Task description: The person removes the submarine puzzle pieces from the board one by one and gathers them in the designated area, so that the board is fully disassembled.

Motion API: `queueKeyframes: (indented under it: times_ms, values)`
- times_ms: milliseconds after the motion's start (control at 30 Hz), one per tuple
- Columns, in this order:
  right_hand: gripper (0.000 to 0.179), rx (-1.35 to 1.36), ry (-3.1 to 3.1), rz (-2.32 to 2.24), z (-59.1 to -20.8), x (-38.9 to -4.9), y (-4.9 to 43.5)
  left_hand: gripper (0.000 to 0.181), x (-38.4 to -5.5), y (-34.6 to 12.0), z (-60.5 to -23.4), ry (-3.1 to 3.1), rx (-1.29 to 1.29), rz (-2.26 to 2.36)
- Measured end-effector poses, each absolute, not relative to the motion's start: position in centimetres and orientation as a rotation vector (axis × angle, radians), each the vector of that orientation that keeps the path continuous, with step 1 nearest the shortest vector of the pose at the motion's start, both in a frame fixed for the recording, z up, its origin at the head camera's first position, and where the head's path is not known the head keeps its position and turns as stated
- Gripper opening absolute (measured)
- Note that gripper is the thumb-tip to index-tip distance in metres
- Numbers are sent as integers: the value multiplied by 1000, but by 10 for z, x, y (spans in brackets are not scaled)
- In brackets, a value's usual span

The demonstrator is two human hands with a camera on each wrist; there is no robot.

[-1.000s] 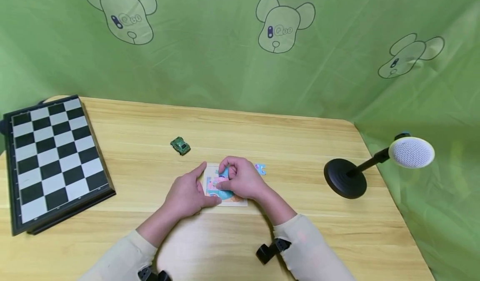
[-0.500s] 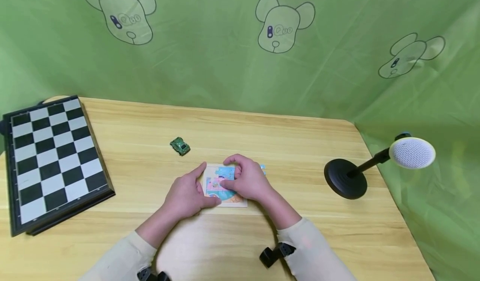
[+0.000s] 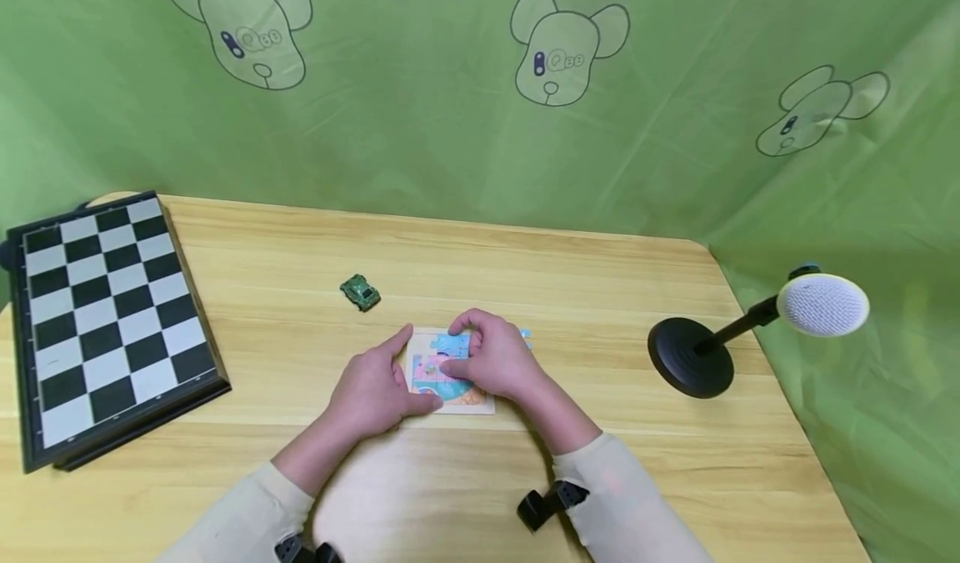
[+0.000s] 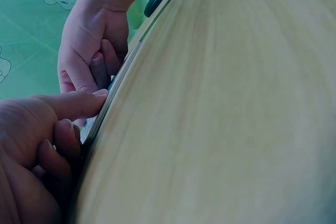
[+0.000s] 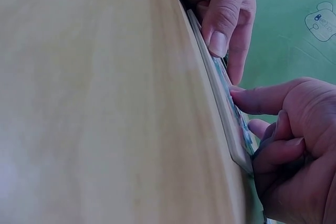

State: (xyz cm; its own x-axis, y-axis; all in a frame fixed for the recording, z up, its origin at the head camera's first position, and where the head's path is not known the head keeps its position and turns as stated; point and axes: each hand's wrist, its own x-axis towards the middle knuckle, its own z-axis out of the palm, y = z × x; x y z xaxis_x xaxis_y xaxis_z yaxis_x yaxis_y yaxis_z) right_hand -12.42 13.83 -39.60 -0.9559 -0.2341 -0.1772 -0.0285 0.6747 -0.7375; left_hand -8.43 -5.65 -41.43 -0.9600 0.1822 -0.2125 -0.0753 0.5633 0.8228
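On the desk (image 3: 285, 254), the left hand (image 3: 373, 391), thumb and forefinger spread, holds the puzzle board (image 3: 454, 390) between the hands; the right hand (image 3: 495, 361) touches it, any pinch unclear. Firm bracing and gentle, flat pressure should seat its pieces (image 3: 451, 344) well.

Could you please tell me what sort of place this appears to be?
It looks like a tabletop play or recording area, though I can't be sure: a green sheet with printed mouse-like heads stands behind a wooden table, which holds a checkered board and a small jigsaw puzzle.
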Motion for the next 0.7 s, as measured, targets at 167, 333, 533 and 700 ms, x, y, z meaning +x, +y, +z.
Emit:
queueKeyframes:
  times_ms: [167, 333, 533, 700]
  values:
    - [41, -220, 2596, -1184, -396, -125, 138, 109, -84, -57, -414, 2521, 84, 1349]
    - [43, -233, 2572, -1226, -395, -125, 138, 109, -85, -57, -414, 2531, 90, 1351]
    - [43, -230, 2568, -1228, -398, -126, 139, 108, -85, -57, -414, 2534, 93, 1352]
    - [43, -224, 2562, -1216, -398, -127, 139, 109, -84, -57, -413, 2524, 85, 1351]
